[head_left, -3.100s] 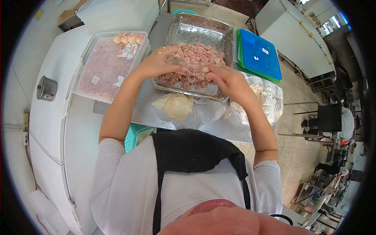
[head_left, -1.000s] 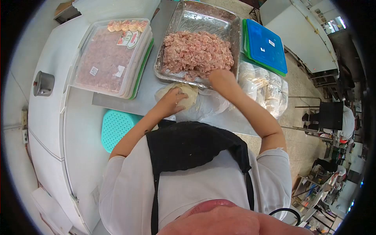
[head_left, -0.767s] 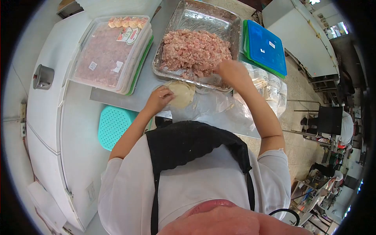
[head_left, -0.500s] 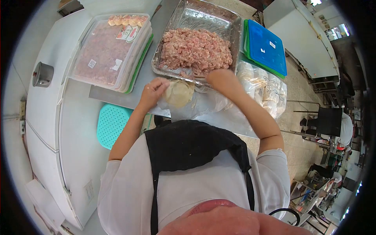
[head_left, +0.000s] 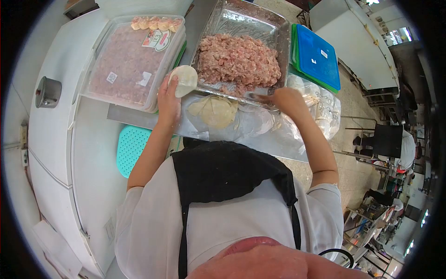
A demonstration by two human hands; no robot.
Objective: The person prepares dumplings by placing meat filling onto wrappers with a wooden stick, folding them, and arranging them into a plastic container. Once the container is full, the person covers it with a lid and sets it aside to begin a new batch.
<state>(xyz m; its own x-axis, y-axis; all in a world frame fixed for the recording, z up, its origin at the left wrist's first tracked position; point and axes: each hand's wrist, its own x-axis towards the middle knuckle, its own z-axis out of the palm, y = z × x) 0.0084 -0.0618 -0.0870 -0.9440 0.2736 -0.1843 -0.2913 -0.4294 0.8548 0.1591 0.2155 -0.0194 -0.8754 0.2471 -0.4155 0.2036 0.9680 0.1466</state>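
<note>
My left hand (head_left: 168, 100) holds up a round, pale dumpling wrapper (head_left: 185, 81) beside the near left corner of the metal tray. More wrappers (head_left: 214, 111) lie overlapping on the counter just below the tray. In the tray (head_left: 241, 19) sits a large mound of pink minced meat (head_left: 239, 63). My right hand (head_left: 290, 100) is closed at the tray's near right corner around a small flat spatula (head_left: 260, 97). Its blade reaches into the tray by the near edge of the meat; its handle is hidden in my fingers.
Stacked clear plastic containers (head_left: 125, 69) stand at the left, the top one filled. Right of the tray are blue and green lids (head_left: 318, 56) and plastic-wrapped white packages (head_left: 318, 104). A turquoise perforated stool (head_left: 132, 149) stands below the counter. A metal pot (head_left: 48, 92) sits far left.
My left hand has lifted a wrapper from the pile and moved up and left with it. My right hand has shifted right along the tray's edge, and the spatula blade now shows.
</note>
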